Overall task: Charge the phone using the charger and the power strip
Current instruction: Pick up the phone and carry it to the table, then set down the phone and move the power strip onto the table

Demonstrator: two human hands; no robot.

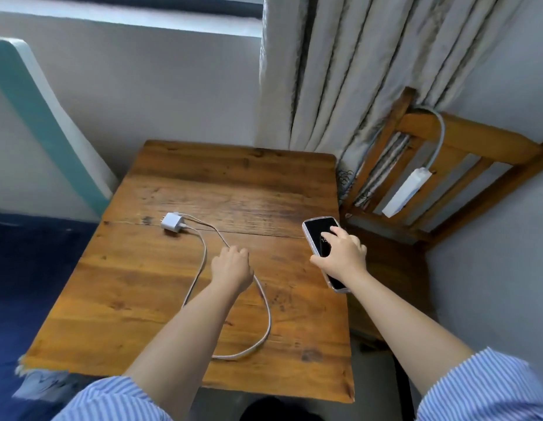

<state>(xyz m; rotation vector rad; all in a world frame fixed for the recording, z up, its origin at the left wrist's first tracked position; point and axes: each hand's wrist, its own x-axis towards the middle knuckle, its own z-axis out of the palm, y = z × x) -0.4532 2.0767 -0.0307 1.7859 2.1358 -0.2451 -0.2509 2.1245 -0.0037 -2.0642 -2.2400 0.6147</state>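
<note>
Surface: worn brown wooden table (234,183), set against a pale wall, with a grey pleated curtain (355,71) hanging behind its far right corner.
Charger: white plug-in charger block (172,221) lies on the table, left of centre, prongs pointing left.
Cable: white braided charging cable (265,302) runs from the block in a long loop toward the near edge and back.
Left hand: your left hand (231,266) is curled closed on the cable near mid-table.
Right hand: your right hand (343,253) grips the black-screened phone in a pale case (317,232) at the table's right edge, index finger on the glass.
Power strip: white oblong power strip (405,192) hangs by its pale lead against the back of an orange-brown wooden chair (476,138), right of the table, well apart from the charger.
Sleeves: blue-and-white striped sleeves (482,387) at the near edge.
</note>
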